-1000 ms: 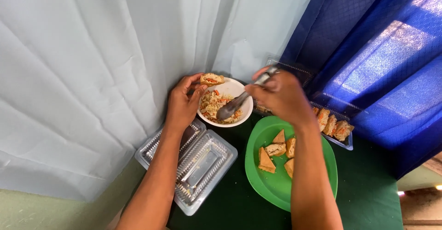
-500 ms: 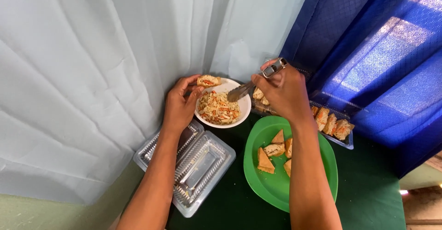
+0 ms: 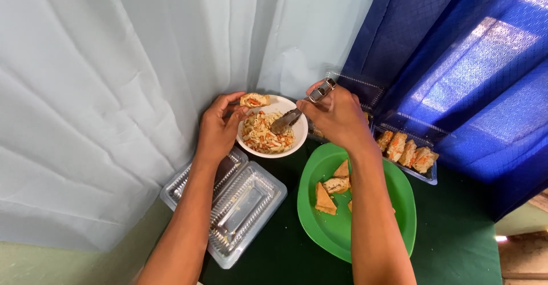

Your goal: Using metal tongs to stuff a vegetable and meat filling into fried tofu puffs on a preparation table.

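both hands closed on food and spoon over the white bowl

gripped between the fingertips of the left hand [image 3: 220, 126], a small filled piece of bread [image 3: 254, 99] sits above the far left rim of the white bowl [image 3: 301, 138]. right hand [image 3: 337, 116] is closed around the handle of a metal spoon [image 3: 294, 115], whose scoop rests down in the shredded filling [image 3: 264, 135] of pale strands and orange bits.

nearest the person, an empty clear plastic clamshell [image 3: 234, 202] lies open on the dark green tabletop [image 3: 456, 245], under the left forearm. beside it, under the right forearm, a green plate [image 3: 342, 233] carries several triangular bread pieces [image 3: 325, 199]. further right, a clear tray [image 3: 425, 176] holds a row of filled pieces [image 3: 406, 151]. behind everything hang a pale curtain [image 3: 114, 79] and a blue curtain [image 3: 456, 62].
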